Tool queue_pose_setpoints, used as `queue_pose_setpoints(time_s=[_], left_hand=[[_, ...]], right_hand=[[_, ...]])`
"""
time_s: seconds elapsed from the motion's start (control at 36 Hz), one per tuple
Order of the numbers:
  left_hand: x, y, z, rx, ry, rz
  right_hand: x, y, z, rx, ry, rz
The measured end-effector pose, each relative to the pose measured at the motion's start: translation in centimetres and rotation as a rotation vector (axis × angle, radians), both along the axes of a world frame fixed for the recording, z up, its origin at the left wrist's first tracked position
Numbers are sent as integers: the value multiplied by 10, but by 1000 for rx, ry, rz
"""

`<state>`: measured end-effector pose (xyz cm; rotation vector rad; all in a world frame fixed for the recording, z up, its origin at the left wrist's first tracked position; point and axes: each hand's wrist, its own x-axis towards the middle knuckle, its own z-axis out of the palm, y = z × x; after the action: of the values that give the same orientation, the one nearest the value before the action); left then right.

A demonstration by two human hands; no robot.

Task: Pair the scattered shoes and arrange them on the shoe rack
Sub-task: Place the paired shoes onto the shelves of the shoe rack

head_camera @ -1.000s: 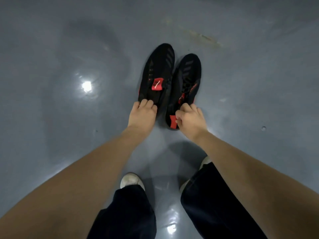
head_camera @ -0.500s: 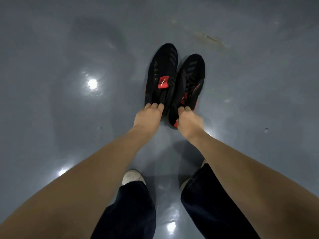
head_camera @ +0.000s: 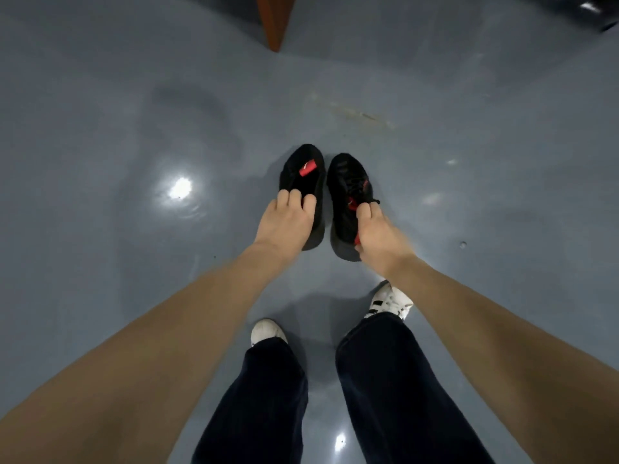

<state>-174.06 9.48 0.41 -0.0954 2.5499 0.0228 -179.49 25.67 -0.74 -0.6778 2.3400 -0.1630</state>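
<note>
Down at the bottom of the frame, two legs in dark navy trousers (head_camera: 385, 390) stand on the glossy grey-blue floor (head_camera: 100, 162), with a plain white sneaker toe (head_camera: 268, 331) poking out lower centre and a white sneaker with black stripes (head_camera: 390, 301) just right of it. Two bare forearms stretch up from the bottom corners toward the middle of the frame. There, the left hand (head_camera: 288, 222) has its fingers curled over the heel opening of the left black shoe with a red tongue tag (head_camera: 303, 175), gripping it, and the right hand (head_camera: 376, 232) has its fingers hooked into the collar of the right black shoe with red trim and black laces (head_camera: 346, 192), clamped on it too. The two black shoes sit side by side in the centre of the frame, toes pointing toward the top, a narrow gap of floor showing between them; whether they rest on the floor or hang clear of it is hard to call. Bright ceiling-light reflections gleam on the floor at centre left and bottom centre. Further up, a pale scuffed streak (head_camera: 351, 112) marks the floor upper centre-right, and at the very top edge an orange-brown wooden piece (head_camera: 274, 18) tapers down into view.
</note>
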Motion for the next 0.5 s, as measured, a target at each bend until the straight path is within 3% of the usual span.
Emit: queue_pose_setpoints(time_s=[0.28,0.5], left_hand=[[-20,13,124,-154,156,-110],[-70,37,225,-130,96,-197]], right_hand=[[-22,21,122,-1,108,-59],[-73,48,224,-30,168,-131]])
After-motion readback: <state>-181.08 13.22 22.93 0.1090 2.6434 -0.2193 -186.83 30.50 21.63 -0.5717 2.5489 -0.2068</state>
